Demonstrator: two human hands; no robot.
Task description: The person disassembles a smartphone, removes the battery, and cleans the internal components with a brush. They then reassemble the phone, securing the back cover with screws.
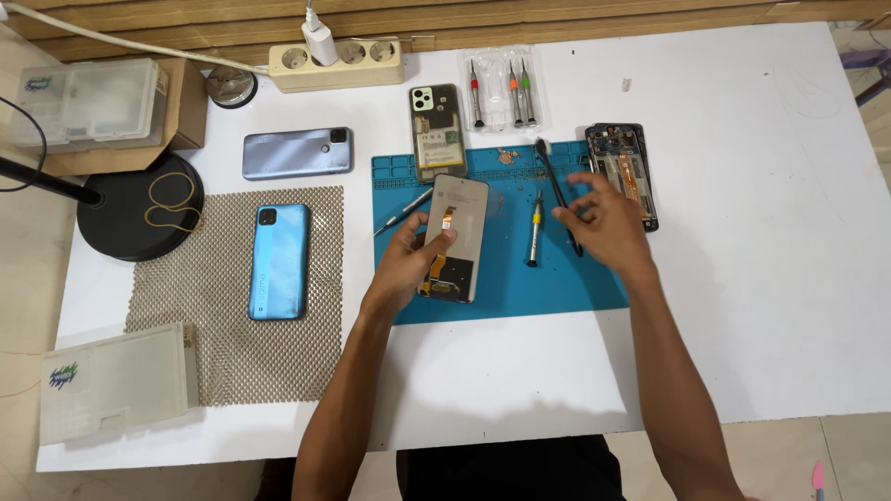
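Seen from above at the white table (742,306), your left hand (408,264) grips a detached phone screen panel (453,238) by its near left edge, thumb pressed on its back, holding it tilted over the middle of the blue repair mat (520,278); your fingers hide the panel's lower left corner, and the orange ribbon cable on it is only partly visible. Your right hand (601,223) hovers over the mat's right side with fingers loosely spread and holding nothing, blurred at the fingertips, so you cannot tell whether it touches the black spudger (555,190) lying just beneath it. A silver screwdriver (535,232) lies on the mat between your two hands. A second tool (401,212) pokes out from behind the panel, its tip hidden. An opened phone frame (624,167) sits at the mat's right edge, partly covered by your right hand. A phone with its back removed (436,130) straddles the mat's far edge, beside a clear packet of screwdrivers (506,90). Left of the mat, a blue phone (278,263) lies on mesh padding (223,353), with a grey-blue phone (297,152) beyond it. A lamp base (139,209) further left is cut by its own arm.
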